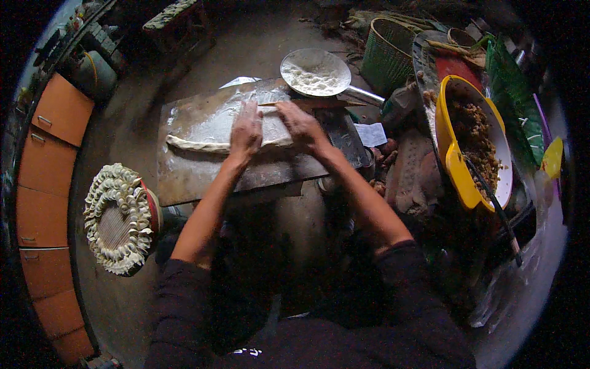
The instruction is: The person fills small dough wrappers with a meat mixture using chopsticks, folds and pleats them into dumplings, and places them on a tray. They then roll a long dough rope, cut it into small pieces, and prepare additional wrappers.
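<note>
A long rope of dough lies across a floured wooden board. My left hand rests flat over the rope, palm down. Over its right part lies my right hand, also palm down and slightly blurred. Both hands point away from me and hide parts of the dough. White flour is spread beyond the rope. Just past my right fingertips, a tapered wooden rod lies near the board's far edge.
A metal pan of flour sits at the far edge. To the left, a round tray carries rings of shaped dumplings. A yellow-rimmed basin at right holds brown crumbly filling. Behind stands a green woven basket; orange cabinets line the left.
</note>
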Tool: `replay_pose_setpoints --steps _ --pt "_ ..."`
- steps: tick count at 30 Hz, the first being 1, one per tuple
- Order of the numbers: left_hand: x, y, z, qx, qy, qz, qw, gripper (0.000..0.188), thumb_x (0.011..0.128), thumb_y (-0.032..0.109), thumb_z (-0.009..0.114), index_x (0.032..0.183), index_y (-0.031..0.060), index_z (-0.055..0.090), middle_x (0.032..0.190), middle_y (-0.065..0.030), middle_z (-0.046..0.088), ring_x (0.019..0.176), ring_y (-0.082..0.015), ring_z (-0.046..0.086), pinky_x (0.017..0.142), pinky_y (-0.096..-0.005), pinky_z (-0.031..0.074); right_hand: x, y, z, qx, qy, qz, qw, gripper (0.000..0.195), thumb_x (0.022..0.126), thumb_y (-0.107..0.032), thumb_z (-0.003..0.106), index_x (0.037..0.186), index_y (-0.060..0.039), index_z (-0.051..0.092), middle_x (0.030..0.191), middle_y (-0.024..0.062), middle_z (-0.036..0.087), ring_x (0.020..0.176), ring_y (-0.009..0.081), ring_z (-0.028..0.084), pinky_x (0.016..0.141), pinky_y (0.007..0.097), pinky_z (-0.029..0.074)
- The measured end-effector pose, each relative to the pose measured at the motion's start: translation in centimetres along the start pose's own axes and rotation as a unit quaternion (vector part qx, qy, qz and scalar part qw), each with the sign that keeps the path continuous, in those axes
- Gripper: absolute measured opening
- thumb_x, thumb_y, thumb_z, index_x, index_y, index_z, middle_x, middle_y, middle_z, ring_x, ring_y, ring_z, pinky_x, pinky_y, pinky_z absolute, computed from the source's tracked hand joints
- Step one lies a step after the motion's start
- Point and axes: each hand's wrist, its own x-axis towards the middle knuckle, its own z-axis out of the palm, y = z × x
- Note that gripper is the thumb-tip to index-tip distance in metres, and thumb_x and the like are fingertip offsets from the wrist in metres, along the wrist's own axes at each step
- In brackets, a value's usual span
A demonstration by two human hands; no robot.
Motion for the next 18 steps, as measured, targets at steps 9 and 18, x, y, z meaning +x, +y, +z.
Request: replay_pose_setpoints --steps 9,18 --pt "-11.2 1.3 -2.6 0.072 -0.113 0.169 0.976 0.056 0.094 0.029 0.046 0.141 0.0003 0.037 0.15 -0.0134 0.033 0.141 -0.0292 0.027 0.114 -0.0541 0.013 -9.7 -8.8 -0.3 -0.183 -0.098 -0.053 0.977 0.066 0.09 -0.046 0.052 0.135 0.0009 0.044 0.141 0.0185 0.043 0.132 0.0331 0.039 0.11 0.0459 0.027" --pt "-1.1 -2.4 1.0 0.16 -0.039 -0.034 0.986 0.063 0.096 0.038 0.039 0.145 -0.0012 0.029 0.155 -0.0163 0.019 0.145 -0.0285 0.011 0.114 -0.0561 0.007 -0.2 -0.4 4.5 -0.328 -0.043 -0.032 0.943 0.061 0.091 -0.048 0.048 0.136 -0.0071 0.046 0.15 0.0123 0.033 0.137 0.0329 0.031 0.111 0.0524 0.023"
